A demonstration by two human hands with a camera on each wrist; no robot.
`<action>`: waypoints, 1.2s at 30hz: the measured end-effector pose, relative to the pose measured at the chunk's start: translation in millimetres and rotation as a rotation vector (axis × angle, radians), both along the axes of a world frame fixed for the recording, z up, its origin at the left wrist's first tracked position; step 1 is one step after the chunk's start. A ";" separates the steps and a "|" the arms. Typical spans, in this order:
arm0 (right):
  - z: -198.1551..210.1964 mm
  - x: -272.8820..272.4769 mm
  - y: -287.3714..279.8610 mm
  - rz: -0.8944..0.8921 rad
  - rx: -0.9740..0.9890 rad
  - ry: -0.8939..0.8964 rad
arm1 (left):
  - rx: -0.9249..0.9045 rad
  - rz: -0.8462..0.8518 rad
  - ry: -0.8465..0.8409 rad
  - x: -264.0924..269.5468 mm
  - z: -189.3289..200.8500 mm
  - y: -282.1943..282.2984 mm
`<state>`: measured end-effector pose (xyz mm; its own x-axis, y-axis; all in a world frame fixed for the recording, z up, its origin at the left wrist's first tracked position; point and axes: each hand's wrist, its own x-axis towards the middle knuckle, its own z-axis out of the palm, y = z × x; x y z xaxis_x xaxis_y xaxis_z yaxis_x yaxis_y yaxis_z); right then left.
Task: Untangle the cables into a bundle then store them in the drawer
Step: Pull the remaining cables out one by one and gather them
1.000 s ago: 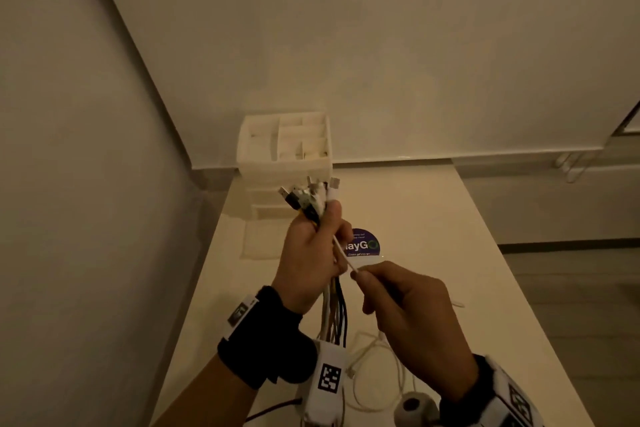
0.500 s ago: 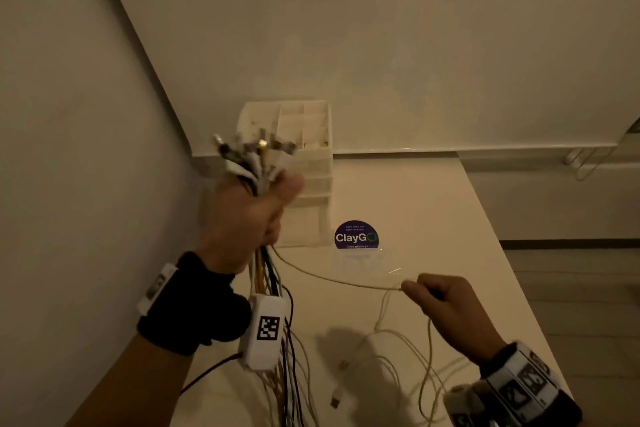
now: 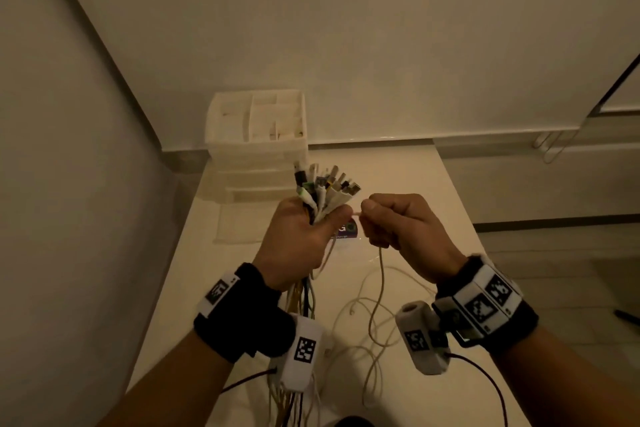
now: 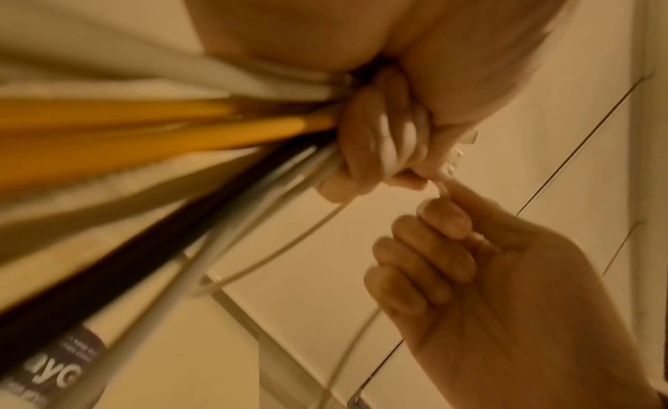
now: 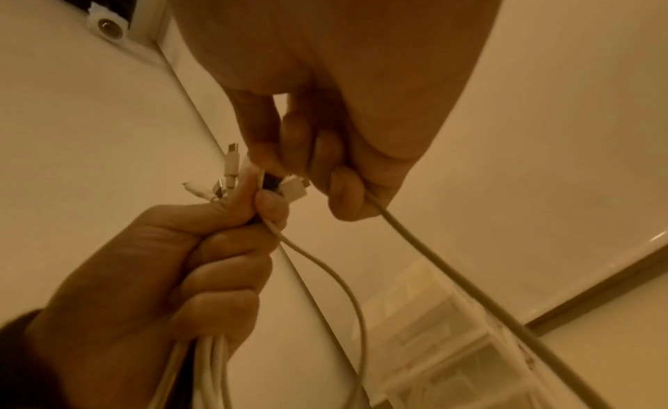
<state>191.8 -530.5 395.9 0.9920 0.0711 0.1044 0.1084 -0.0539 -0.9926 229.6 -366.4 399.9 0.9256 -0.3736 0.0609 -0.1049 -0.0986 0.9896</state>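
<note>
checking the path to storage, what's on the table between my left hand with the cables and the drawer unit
Nothing: in the head view the connector ends fanning above the left hand overlap the drawer unit, with bare table alongside.

Drawer unit (image 3: 256, 152) stands on the table (image 3: 408, 198) at its far left corner, against the rear wall. Left hand (image 3: 299, 239) is raised above the table in front of the unit, with the cable bundle (image 3: 322, 191) in it, plug ends upward, cords hanging below. Right hand (image 3: 405, 229) is just beside it to the right, with a single cable (image 3: 379, 291) trailing down to loose cables (image 3: 367, 333) on the table between the wrists.
</note>
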 end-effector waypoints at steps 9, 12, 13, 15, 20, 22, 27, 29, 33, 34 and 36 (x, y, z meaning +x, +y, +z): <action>-35.5 -10.4 -24.6 -0.084 -0.081 0.155 | -0.269 0.438 -0.009 53.0 18.2 60.7; -47.1 -13.1 -26.6 -0.138 -0.194 0.142 | -0.222 0.532 -0.033 61.1 9.5 75.1; -48.8 -12.4 -26.2 -0.157 -0.220 0.133 | -0.189 0.555 -0.054 61.2 5.9 76.7; -48.6 -9.2 -23.9 -0.181 -0.224 0.124 | -0.120 0.602 -0.122 55.3 2.3 74.3; -36.6 -0.4 -14.8 -0.160 -0.214 0.089 | -0.026 0.306 -0.283 16.6 20.6 35.5; -26.4 2.6 -8.5 -0.128 -0.169 0.066 | 0.030 0.094 -0.213 3.8 18.2 17.9; 0.3 5.6 1.8 0.027 0.075 -0.011 | 0.059 -0.009 -0.182 -2.6 3.7 1.8; 0.4 5.4 3.2 0.041 0.059 -0.011 | 0.048 0.033 -0.213 -0.9 2.1 1.9; -13.4 2.9 2.9 -0.004 0.080 0.008 | 0.047 0.163 -0.253 4.1 11.4 11.4; -18.6 2.5 1.9 -0.019 0.075 0.012 | 0.031 0.200 -0.266 7.5 12.2 15.6; -30.9 0.9 -1.4 -0.055 0.070 0.031 | -0.067 0.293 -0.233 15.3 14.3 27.8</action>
<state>192.7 -531.9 365.0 0.9970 0.0100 0.0762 0.0761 0.0103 -0.9971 244.9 -338.7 414.3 0.9510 -0.0834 0.2978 -0.3050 -0.0941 0.9477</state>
